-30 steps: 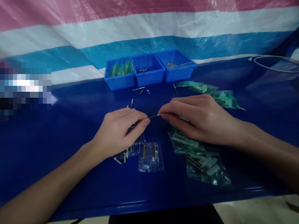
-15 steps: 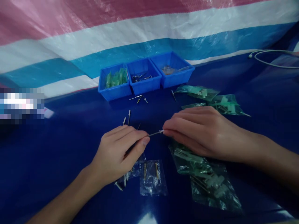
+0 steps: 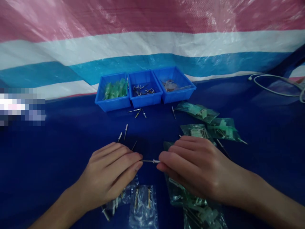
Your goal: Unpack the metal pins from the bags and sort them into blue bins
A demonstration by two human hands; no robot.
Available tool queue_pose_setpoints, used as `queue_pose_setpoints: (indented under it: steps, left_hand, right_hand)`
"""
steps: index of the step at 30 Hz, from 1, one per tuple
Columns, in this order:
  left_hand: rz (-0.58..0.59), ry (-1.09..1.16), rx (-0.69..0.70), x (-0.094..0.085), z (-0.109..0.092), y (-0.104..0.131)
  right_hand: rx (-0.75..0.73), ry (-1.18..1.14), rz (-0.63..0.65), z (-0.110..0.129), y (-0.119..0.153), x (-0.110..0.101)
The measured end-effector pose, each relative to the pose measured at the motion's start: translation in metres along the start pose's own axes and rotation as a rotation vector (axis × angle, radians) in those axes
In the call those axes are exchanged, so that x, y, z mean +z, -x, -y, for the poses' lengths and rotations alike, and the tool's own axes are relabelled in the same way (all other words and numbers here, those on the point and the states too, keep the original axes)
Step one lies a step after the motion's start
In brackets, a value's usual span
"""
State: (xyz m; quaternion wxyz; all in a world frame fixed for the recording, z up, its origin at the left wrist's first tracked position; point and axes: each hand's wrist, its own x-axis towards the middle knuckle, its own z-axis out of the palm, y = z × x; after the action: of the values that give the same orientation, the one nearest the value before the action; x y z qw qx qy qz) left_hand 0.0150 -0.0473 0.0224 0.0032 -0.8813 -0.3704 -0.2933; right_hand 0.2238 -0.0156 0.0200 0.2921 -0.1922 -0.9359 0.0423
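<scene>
A silver blind rivet (image 3: 150, 161) lies level between my two hands, low over the blue table. My left hand (image 3: 114, 175) pinches the tip of its thin pin between thumb and fingers. The thicker sleeve end is in the fingertips of my right hand (image 3: 195, 167). Loose rivets (image 3: 126, 131) lie just beyond my left hand, partly hidden by it. Below the hands is a small clear bag (image 3: 143, 206) with two brass-coloured pieces. Green-tinted bags (image 3: 197, 202) of plastic and metal parts lie partly under my right hand.
Three blue bins stand in a row: the left bin (image 3: 113, 103) with green bags, the middle bin (image 3: 146, 100) with rivets, the right bin (image 3: 179, 95) with clear bags. More green bags (image 3: 224, 128) lie at the right. A white cable (image 3: 271, 92) curls at the far right. Behind hangs striped sheeting (image 3: 143, 44).
The view has tilted upward, so everything sits lower in the picture. Both hands keep their pinch on the rivet, which now looks more level.
</scene>
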Motion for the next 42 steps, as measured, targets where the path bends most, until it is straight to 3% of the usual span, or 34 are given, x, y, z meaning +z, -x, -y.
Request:
queue_pose_setpoints:
  steps: [9,21,30,42]
  left_hand:
    - [-0.014,0.109,-0.089,-0.002,0.002,0.014]
    - [0.008,0.076,-0.026,0.0,-0.008,0.011]
    - [0.007,0.085,-0.074,-0.003,-0.006,0.013]
    - [0.022,0.151,-0.056,-0.002,-0.004,0.016]
  right_hand:
    - [-0.044,0.012,0.021,0.004,-0.002,0.001]
    - [-0.03,0.003,-0.019,0.005,0.002,0.01]
    - [-0.062,-0.036,-0.041,0.007,0.001,0.005]
    - [0.056,-0.092,-0.045,0.012,0.0,0.011]
